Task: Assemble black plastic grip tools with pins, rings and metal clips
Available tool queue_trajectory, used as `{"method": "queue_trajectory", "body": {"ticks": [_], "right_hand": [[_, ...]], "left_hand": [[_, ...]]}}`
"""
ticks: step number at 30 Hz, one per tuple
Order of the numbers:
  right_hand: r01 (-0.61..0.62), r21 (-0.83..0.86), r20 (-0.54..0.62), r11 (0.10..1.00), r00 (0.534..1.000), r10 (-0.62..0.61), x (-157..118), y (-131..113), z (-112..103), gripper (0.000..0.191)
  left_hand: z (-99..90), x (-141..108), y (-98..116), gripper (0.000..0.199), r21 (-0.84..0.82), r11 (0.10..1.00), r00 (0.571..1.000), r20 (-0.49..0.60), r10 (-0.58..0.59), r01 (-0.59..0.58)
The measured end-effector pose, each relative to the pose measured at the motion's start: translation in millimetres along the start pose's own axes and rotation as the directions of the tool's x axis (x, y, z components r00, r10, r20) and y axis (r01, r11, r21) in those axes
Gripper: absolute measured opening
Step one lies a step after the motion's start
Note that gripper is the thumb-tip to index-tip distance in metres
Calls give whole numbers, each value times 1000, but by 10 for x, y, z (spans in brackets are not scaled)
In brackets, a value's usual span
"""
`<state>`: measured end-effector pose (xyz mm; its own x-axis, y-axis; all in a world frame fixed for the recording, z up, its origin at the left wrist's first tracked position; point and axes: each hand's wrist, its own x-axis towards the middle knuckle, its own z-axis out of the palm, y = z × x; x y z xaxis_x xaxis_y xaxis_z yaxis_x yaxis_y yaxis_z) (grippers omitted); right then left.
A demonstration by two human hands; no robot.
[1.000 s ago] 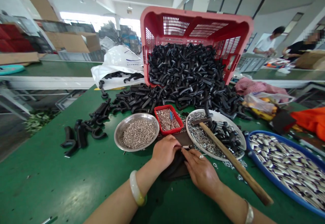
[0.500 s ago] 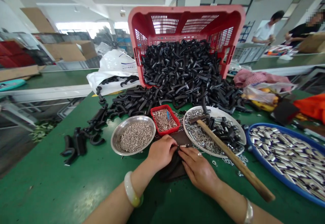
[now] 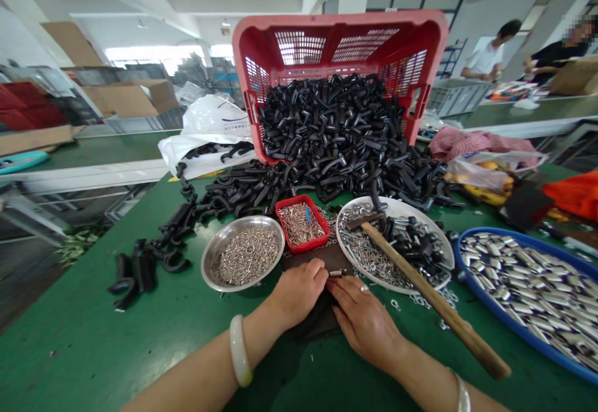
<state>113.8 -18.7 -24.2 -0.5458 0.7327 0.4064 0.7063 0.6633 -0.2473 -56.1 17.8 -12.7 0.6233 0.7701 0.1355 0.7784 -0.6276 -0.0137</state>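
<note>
Close together over a dark pad (image 3: pixel 340 258), my two hands are closed around a small black plastic part, mostly hidden by my fingers. A small metal spring (image 3: pixel 337 273) sticks out between them at the far side. My left hand (image 3: pixel 301 290) has its fingers curled and pinched at the part's left. My right hand (image 3: pixel 369 318) presses it from the right with fingers held together. Just beyond them stand a red tray (image 3: pixel 303 249) of small metal pins with a blue-tipped tool, and a metal bowl (image 3: pixel 208 275) of tiny metal pieces.
A wooden-handled hammer (image 3: pixel 434 297) lies across a white dish (image 3: pixel 343 237) of metal and black pieces. At right is a blue tray (image 3: pixel 514 325) of metal sleeves. A tipped red crate (image 3: pixel 341 20) spills black curved parts (image 3: pixel 327 125). Two people work at the back right.
My left hand has turned slightly, its fingers more curled over the part. The spring shows a little more plainly between my hands. The view has shifted slightly.
</note>
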Motion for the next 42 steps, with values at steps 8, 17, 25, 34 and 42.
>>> {"method": "queue_trajectory", "body": {"ticks": [8,17,25,34,42], "right_hand": [[-43,-64,69,997,997,47,10,-19,2,41],[-41,-70,97,997,994,48,-33,-25,-33,43],[-9,-100,62,995,998,16,39,-50,-43,40],[28,-199,63,980,998,-16,-7,-49,25,39],[14,-202,84,979,996,3,29,-55,28,37]], "left_hand": [[51,-78,-134,25,-302,951,990,-141,19,-62],[36,-139,-159,24,-559,829,947,-283,-152,-35],[34,-136,-121,24,-515,857,970,-218,-105,-23],[71,-126,-100,21,-535,845,963,-224,-150,7],[73,-154,-102,23,-537,843,954,-267,-136,-30]]}}
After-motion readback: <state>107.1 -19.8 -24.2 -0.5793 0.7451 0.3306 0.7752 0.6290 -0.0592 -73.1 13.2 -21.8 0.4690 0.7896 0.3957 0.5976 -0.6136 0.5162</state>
